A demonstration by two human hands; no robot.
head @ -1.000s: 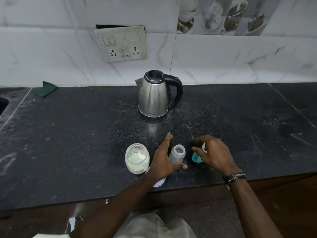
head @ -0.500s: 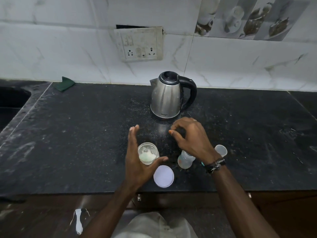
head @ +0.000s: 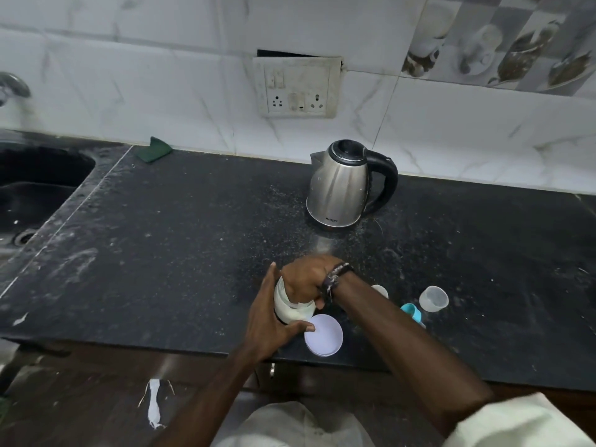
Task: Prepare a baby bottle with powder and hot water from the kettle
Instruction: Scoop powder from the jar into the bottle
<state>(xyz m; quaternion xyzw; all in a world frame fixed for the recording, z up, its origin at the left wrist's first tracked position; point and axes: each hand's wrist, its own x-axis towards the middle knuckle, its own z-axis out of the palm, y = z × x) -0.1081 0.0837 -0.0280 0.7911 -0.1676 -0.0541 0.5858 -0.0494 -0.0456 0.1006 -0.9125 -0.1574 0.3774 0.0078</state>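
A glass powder jar [head: 292, 309] with white powder stands near the counter's front edge. My left hand [head: 272, 321] grips it, fingers behind and thumb in front. My right hand [head: 304, 282] covers the jar's mouth with its fingers pointing down into it; the fingertips are hidden. The jar's white lid [head: 323, 334] lies flat just right of the jar. My right forearm mostly hides the baby bottle [head: 380, 290]. A teal bottle ring [head: 412, 312] and a clear cap [head: 433, 298] sit further right. The steel kettle [head: 340, 185] stands behind, black handle to the right.
The black counter [head: 180, 253] is dusted with spilled powder. A sink [head: 35, 188] lies at the far left, with a green cloth [head: 153, 149] near the wall. A wall socket [head: 298, 88] is above the kettle.
My left hand has closed round the powder jar. My right hand has moved left from the bottle to the jar's mouth. The camera has swung left.
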